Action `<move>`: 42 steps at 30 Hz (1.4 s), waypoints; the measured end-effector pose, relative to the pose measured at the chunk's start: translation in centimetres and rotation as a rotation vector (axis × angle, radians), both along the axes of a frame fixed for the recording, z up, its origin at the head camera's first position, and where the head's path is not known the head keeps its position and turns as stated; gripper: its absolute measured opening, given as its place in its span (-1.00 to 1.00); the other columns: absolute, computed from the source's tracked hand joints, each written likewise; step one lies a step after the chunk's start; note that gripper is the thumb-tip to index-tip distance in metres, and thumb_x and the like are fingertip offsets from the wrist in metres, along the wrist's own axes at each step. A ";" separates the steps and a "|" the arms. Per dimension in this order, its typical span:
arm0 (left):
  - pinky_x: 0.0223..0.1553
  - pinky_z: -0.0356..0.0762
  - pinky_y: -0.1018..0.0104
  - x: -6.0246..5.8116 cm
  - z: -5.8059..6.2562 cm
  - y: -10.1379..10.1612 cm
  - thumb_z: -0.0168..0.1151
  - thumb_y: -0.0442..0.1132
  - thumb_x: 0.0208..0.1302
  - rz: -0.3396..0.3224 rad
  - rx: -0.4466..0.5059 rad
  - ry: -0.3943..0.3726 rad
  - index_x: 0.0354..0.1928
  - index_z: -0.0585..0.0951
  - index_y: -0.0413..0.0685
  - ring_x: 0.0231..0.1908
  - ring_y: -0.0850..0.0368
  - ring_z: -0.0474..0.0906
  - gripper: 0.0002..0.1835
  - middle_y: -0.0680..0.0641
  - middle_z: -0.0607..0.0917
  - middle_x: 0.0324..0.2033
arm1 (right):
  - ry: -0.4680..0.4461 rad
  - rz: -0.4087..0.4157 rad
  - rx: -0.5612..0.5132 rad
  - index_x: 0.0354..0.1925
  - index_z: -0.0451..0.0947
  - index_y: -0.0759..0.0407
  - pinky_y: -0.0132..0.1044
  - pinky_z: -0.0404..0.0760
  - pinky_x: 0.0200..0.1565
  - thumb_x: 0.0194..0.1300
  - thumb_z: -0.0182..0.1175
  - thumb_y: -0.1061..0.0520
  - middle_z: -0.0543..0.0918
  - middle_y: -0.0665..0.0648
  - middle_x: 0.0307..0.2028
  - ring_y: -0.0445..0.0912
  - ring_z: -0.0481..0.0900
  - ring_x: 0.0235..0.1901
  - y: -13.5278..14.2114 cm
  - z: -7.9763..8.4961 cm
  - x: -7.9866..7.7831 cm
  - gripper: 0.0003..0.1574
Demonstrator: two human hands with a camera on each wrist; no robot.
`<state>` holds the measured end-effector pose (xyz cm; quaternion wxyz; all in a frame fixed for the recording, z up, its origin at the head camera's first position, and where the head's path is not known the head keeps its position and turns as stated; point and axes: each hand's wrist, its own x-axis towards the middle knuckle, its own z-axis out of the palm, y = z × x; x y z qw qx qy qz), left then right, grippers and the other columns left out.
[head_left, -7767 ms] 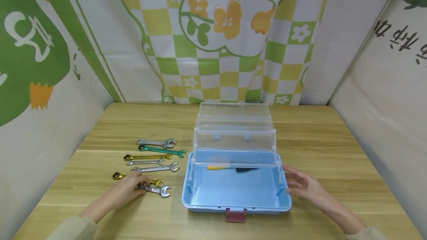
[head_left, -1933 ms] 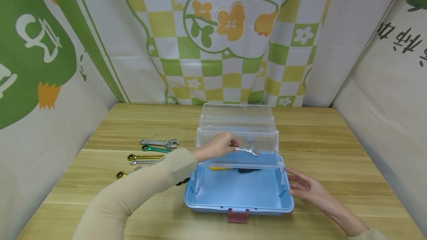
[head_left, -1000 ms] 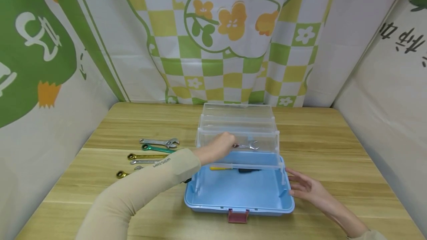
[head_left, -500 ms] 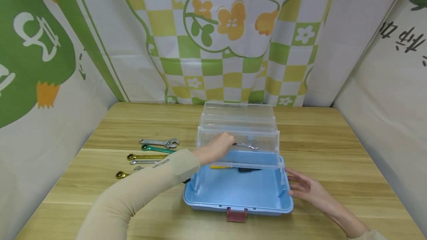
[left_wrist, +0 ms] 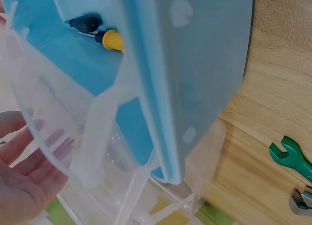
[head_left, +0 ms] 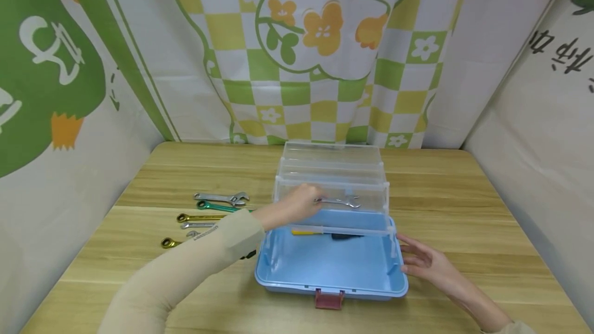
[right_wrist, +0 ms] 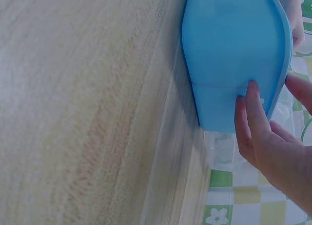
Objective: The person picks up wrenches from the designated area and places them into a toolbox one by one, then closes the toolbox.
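A silver open-ended wrench (head_left: 342, 202) lies in the lowest clear tray (head_left: 371, 196) of the blue toolbox (head_left: 334, 267). My left hand (head_left: 299, 203) is over that tray, at the wrench's left end. Its fingers look extended and loose in the left wrist view, partly seen through the clear plastic; whether they still touch the wrench is hard to tell. My right hand (head_left: 429, 261) rests against the toolbox's right side. In the right wrist view its straight fingers (right_wrist: 254, 105) touch the blue wall, with the thumb near the rim.
Left of the box lie an adjustable wrench (head_left: 223, 198), a green wrench (head_left: 218, 206), gold wrenches (head_left: 199, 217) and smaller silver ones, partly hidden by my left sleeve. A yellow-handled tool (head_left: 306, 233) and a black-handled tool (head_left: 345, 236) lie inside the box. A red latch (head_left: 329, 299) hangs in front.
My left hand has carried the silver wrench from the table to the clear tray. It has now loosened its hold and moved slightly left. My right hand stays at the box.
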<state>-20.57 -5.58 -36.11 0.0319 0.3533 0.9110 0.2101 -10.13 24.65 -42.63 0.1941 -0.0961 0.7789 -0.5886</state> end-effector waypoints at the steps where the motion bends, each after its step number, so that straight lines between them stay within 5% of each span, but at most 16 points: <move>1: -0.32 0.50 0.48 0.1 0.1 -0.2 0.07 -0.42 0.14 -0.005 0.015 -0.006 -0.12 0.58 -0.26 -0.32 0.16 0.56 -0.75 -0.18 0.61 -0.14 | -0.001 -0.007 0.002 0.31 -0.04 0.28 -0.29 0.48 -0.05 0.14 0.17 0.16 0.19 0.49 0.15 0.19 0.38 0.03 0.0 0.0 0.0 -0.13; 20: 0.02 0.38 0.10 2.6 1.1 -5.5 0.17 -0.26 0.14 -0.046 0.183 0.073 -0.10 0.57 -0.15 0.01 -0.02 0.43 -0.74 -0.12 0.57 -0.08 | -0.020 -0.019 0.010 0.31 -0.04 0.29 -0.24 0.49 -0.05 0.15 0.16 0.16 0.19 0.50 0.14 0.21 0.37 0.04 0.0 0.2 0.2 -0.14; 42: 0.06 0.27 -0.09 6.4 0.2 -13.3 0.20 -0.20 0.13 0.167 0.299 0.050 -0.02 0.54 -0.08 0.10 -0.12 0.33 -0.66 -0.10 0.53 0.00 | -0.002 -0.004 -0.026 0.31 -0.07 0.31 -0.27 0.49 -0.06 0.16 0.15 0.20 0.16 0.52 0.16 0.25 0.35 0.05 0.1 -0.1 0.1 -0.13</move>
